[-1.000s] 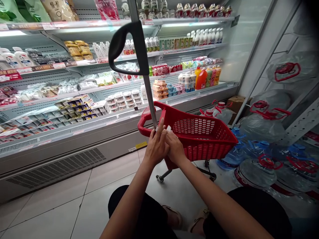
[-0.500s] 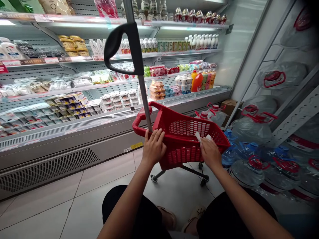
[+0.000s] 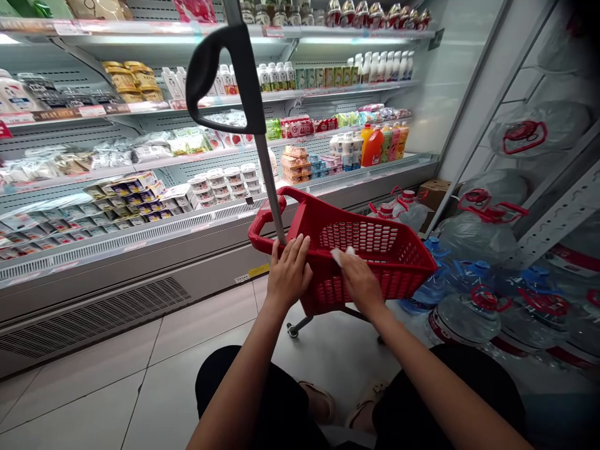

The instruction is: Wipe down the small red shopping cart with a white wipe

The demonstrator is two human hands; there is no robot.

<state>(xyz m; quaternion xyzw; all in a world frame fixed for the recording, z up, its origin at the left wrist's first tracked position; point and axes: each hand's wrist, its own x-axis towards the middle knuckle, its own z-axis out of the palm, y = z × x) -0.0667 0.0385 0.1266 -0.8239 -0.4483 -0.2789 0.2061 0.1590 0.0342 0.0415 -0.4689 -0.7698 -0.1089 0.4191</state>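
Note:
A red plastic shopping basket cart (image 3: pixel 403 275) stands on the floor in front of me, with a grey metal pole (image 3: pixel 269 181) and a black handle (image 3: pixel 255 81) rising at its left end. My left hand (image 3: pixel 288 272) rests on the rim near the foot of the pole, fingers extended over the red plastic. On the near long rim, around its middle, my right hand (image 3: pixel 360 281) presses a white cloth or tissue (image 3: pixel 344 254) against the basket. The cloth is mostly covered by the fingers.
A refrigerated display (image 3: pixel 197 244) with dairy products and drinks spans the left and back. Large water bottles (image 3: pixel 464 319) stand on the floor at right, beside a metal rack (image 3: pixel 557 212). My knees and shoes are below.
My right hand has slid left along the basket's near rim with the white cloth. My left hand stays at the foot of the pole. The view has shifted slightly.

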